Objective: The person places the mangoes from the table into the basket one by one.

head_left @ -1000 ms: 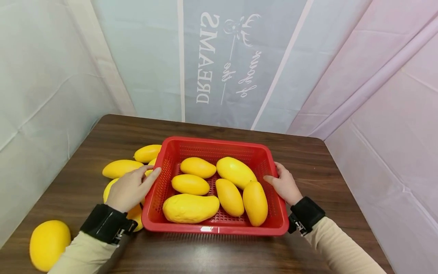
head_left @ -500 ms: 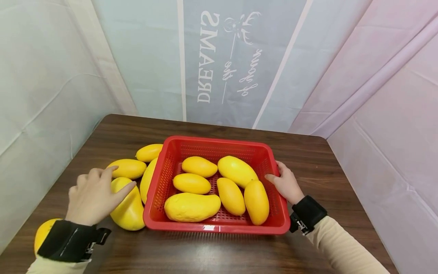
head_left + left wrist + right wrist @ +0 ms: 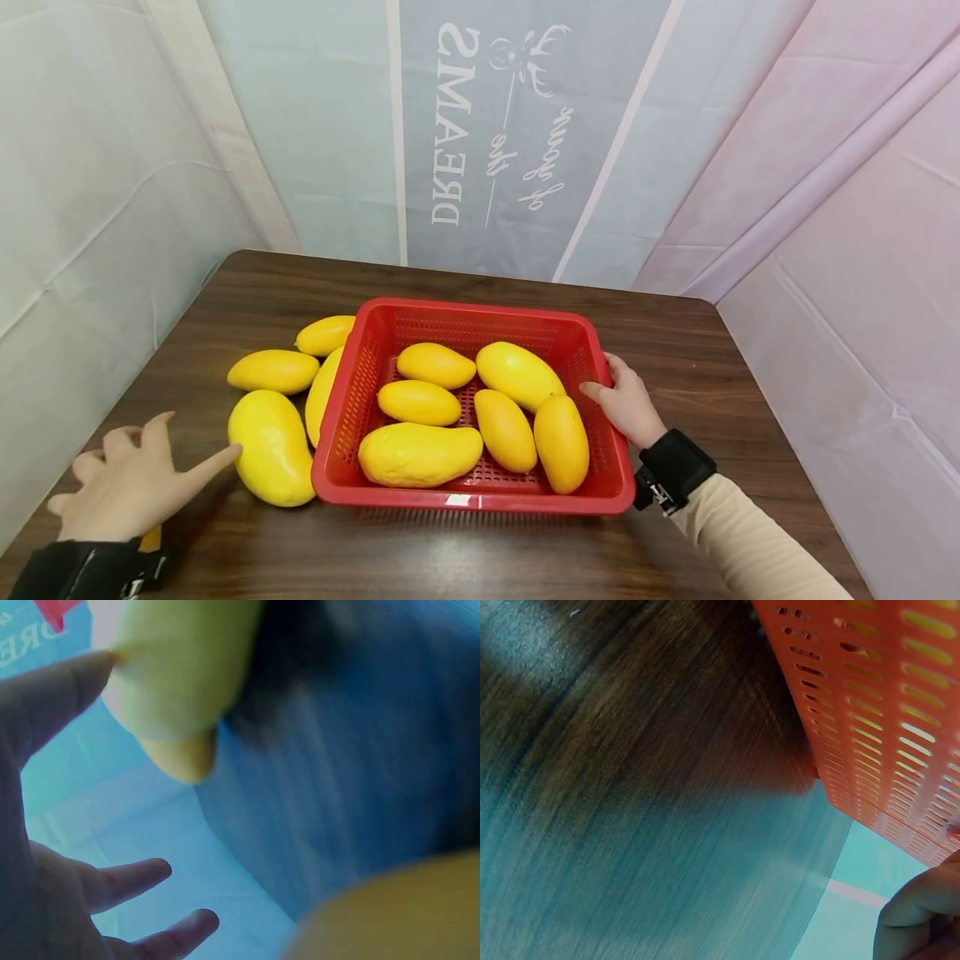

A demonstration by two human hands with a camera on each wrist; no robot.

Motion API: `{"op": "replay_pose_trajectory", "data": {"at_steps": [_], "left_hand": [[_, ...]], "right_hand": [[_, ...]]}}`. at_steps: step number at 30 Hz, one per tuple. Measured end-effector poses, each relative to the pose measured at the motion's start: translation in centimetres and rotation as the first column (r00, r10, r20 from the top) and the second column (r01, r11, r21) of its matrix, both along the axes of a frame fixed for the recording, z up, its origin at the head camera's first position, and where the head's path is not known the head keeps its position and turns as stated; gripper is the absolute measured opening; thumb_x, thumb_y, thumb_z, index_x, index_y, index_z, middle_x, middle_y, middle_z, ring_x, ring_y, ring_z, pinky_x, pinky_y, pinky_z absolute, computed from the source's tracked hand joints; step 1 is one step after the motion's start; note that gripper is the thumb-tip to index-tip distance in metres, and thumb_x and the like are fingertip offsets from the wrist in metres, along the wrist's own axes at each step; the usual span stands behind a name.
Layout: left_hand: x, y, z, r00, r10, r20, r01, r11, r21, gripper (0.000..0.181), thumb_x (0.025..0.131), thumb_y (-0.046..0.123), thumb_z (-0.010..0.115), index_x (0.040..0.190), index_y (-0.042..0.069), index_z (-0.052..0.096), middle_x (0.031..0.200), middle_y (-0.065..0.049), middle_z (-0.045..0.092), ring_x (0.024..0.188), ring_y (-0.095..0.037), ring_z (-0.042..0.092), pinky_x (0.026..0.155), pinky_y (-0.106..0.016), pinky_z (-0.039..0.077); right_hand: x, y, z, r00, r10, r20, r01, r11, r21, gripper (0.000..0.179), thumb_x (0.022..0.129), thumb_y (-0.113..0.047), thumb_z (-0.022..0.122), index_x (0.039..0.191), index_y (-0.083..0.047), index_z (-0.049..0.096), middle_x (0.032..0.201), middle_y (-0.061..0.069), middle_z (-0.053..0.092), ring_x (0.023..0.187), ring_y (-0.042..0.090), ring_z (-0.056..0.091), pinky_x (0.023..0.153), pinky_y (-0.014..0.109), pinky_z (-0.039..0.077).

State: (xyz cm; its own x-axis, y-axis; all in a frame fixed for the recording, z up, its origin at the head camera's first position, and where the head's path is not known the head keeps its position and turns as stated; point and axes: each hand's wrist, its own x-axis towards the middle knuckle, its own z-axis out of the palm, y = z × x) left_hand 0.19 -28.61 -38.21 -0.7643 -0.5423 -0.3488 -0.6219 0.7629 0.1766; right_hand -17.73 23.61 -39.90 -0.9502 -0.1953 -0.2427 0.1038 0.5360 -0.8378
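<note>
My right hand [image 3: 626, 408] grips the right rim of a red perforated plastic basket [image 3: 480, 500], thumb over the inside edge. In the right wrist view a curled finger [image 3: 919, 907] shows below the basket's slotted side [image 3: 870, 727]. Several yellow mangoes lie in the basket, among them a large lumpy mango [image 3: 420, 454]. My left hand [image 3: 123, 483] is spread above the table at lower left, holding nothing. Its thumb points toward a big yellow mango [image 3: 270, 450]. Mostly hidden under the left wrist is another mango [image 3: 152, 537], a blurred yellow curve in the left wrist view.
Left of the basket lie more mangoes: an oval mango [image 3: 273, 372], a smaller mango [image 3: 325, 336] behind it, and one mango [image 3: 321, 396] partly covered by the basket wall. The dark wooden table [image 3: 465, 558] is bordered by hanging fabric [image 3: 330, 150].
My left hand has let go of the basket's left rim and moved left and toward me, uncovering the big mango. The right hand and basket have stayed nearly in place.
</note>
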Motion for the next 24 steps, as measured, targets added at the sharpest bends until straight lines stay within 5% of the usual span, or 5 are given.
{"op": "replay_pose_trajectory", "data": {"at_steps": [11,19,24], "left_hand": [[1.1,-1.0,-2.2,0.993,0.067,0.093,-0.071,0.997,0.039,0.138,0.063,0.089,0.059,0.148,-0.009,0.014,0.132,-0.051,0.009,0.111,-0.070,0.021,0.081,-0.085,0.035],[1.3,-0.8,-2.6,0.997,-0.030,0.072,0.024,0.997,0.078,0.134,0.064,0.078,0.072,0.144,-0.014,0.015,0.127,-0.053,0.015,0.105,-0.069,0.022,0.078,-0.078,0.040],[1.5,-1.3,-2.6,0.988,-0.137,0.066,0.130,0.986,0.104,0.130,0.067,0.067,0.078,0.140,-0.021,0.015,0.112,-0.056,0.026,0.090,-0.062,0.027,0.084,-0.071,0.024]], "right_hand": [[0.1,-0.1,0.2,1.000,0.000,0.014,0.000,1.000,-0.017,0.065,0.097,-0.016,0.058,0.151,0.001,0.025,0.136,0.030,0.052,0.104,0.039,0.069,0.078,0.050,0.061],[0.1,-0.1,0.2,1.000,-0.002,0.007,0.002,1.000,-0.012,0.065,0.097,-0.016,0.058,0.151,0.001,0.025,0.135,0.030,0.052,0.104,0.040,0.069,0.077,0.050,0.061],[-0.1,0.0,0.0,1.000,0.003,-0.007,-0.003,1.000,-0.010,0.065,0.096,-0.016,0.058,0.150,0.002,0.026,0.134,0.030,0.053,0.102,0.038,0.069,0.077,0.049,0.061]]}}
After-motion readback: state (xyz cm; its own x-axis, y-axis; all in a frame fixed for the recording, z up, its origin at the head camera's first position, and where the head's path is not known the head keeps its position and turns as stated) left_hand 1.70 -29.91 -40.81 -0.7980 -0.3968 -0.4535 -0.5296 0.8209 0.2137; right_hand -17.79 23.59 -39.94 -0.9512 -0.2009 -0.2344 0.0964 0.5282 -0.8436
